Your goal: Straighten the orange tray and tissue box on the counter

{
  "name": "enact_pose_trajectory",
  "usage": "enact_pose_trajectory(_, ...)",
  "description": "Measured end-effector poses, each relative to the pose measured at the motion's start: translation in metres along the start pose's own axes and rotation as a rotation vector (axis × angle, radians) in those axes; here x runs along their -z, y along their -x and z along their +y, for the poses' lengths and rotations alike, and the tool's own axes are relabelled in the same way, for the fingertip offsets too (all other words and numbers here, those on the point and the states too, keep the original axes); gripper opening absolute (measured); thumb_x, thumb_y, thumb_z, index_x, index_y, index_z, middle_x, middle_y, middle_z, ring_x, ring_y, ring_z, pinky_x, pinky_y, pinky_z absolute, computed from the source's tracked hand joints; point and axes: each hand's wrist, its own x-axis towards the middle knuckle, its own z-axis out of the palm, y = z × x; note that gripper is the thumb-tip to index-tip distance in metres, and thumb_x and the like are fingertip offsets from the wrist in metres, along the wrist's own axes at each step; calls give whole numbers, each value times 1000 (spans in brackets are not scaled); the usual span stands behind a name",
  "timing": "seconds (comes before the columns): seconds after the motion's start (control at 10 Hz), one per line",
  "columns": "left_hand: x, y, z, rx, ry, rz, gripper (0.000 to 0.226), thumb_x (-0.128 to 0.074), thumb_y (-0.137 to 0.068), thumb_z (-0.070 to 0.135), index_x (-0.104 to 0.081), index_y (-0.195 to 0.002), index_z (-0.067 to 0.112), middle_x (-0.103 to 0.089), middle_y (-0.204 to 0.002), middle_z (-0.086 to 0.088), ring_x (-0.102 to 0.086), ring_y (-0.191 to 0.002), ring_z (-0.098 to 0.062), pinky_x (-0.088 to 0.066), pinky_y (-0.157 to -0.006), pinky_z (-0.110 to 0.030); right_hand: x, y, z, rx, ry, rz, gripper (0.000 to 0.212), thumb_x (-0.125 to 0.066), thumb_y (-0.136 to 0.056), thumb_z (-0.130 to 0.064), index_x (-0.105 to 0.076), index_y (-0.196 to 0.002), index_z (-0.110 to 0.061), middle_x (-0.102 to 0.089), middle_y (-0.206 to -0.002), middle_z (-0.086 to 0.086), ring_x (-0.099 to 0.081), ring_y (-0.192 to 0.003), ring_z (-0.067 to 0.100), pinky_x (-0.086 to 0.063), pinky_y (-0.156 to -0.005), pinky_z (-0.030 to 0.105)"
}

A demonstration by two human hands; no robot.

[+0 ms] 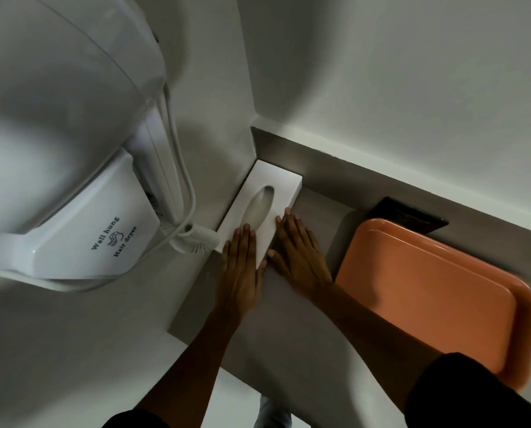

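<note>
A white tissue box [276, 186] with an oval slot lies on the grey counter [258, 329], pushed into the corner against the left wall. My left hand [239, 270] rests flat on the box's near end, fingers straight. My right hand [298, 254] lies flat against the box's right side, fingertips touching its edge. The orange tray [427, 291] sits empty on the counter to the right of my right forearm, its long side roughly along the back wall and apart from the box.
A white wall-hung hair dryer [82, 193] with a coiled cord [193, 239] hangs on the left wall, its cord end touching the box's left side. A dark object [412, 214] sits behind the tray by the back ledge. The counter's front edge runs below my forearms.
</note>
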Motion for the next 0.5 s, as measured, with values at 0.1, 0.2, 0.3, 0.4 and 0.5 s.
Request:
enact_pose_trajectory(0.1,2,-3,-18,-122,-52,11,70,-46,-113,44,-33,-165,-1,-29,-175,-22,-27,-165,-39,-25,-135,-57,0,-5,-6,-4,-35,-8,83,-35,-115,-59,4,-179,-23,15,-188,5,11,-175,26,-2,-143,47)
enact_pose_trajectory(0.2,3,-4,-19,-134,-74,7,69,-36,-115,47,-34,-165,-1,-30,-175,-21,-27,-165,-38,-26,-135,-57,2,-4,-3,-1,-6,-10,83,-38,-116,-59,4,-179,-25,15,-188,4,11,-175,26,0,-142,45)
enact_pose_trajectory(0.3,8,-4,-18,-131,-55,-28,69,-35,-115,46,-33,-165,-1,-30,-175,-22,-25,-165,-39,-28,-134,-61,8,-5,-5,-6,4,-18,82,-38,-116,-60,2,-179,-26,16,-187,3,15,-174,24,5,-139,41)
enact_pose_trajectory(0.4,12,-2,-20,-144,-42,-29,72,-53,-111,42,-31,-166,0,-27,-177,-20,-23,-166,-38,-30,-132,-63,13,-1,-10,-14,-25,-25,79,-35,-117,-59,3,-179,-27,15,-188,1,16,-173,23,2,-142,46)
enact_pose_trajectory(0.5,20,-1,-15,-148,-48,-50,85,-64,-105,44,-26,-167,2,-25,-177,-21,-25,-165,-38,-33,-130,-66,24,10,-13,-2,-93,19,75,-31,-117,-56,1,-178,-27,9,-188,-2,11,-174,20,-9,-143,50)
